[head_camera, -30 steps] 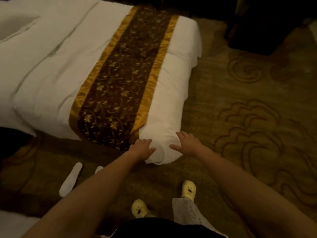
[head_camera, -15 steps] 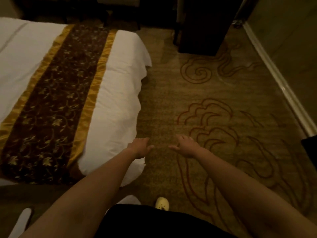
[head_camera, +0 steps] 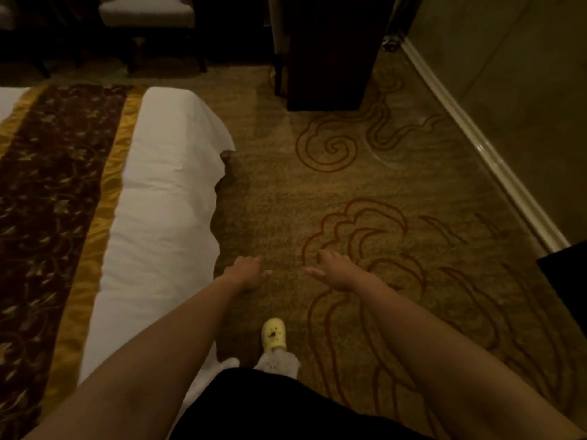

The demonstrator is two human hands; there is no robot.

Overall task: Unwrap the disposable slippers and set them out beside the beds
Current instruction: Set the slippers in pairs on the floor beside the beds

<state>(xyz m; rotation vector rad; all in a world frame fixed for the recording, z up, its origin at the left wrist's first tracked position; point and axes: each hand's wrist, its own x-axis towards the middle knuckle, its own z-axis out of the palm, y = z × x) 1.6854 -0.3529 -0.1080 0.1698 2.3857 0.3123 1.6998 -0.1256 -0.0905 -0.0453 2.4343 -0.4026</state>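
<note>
Both my arms reach forward over the patterned carpet. My left hand (head_camera: 246, 273) hovers just off the foot corner of the white bed (head_camera: 165, 201), palm down, fingers loosely apart, holding nothing. My right hand (head_camera: 333, 269) is level with it, a hand's width to the right, also empty with its fingers spread. No disposable slippers show in this view. The bed carries a brown and gold runner (head_camera: 54, 198) across its foot end.
A dark wooden cabinet (head_camera: 327, 52) stands ahead on the carpet. A pale skirting board (head_camera: 482, 147) and wall run along the right. A grey upholstered chair (head_camera: 146, 11) stands at the back left. A dark object (head_camera: 568, 281) cuts in at the right edge. My yellow shoe (head_camera: 273, 334) is below my hands.
The view has swung right, past the foot of the bed. The white slippers on the floor at lower left have left the frame. My hands came off the bed corner and hang over the carpet.
</note>
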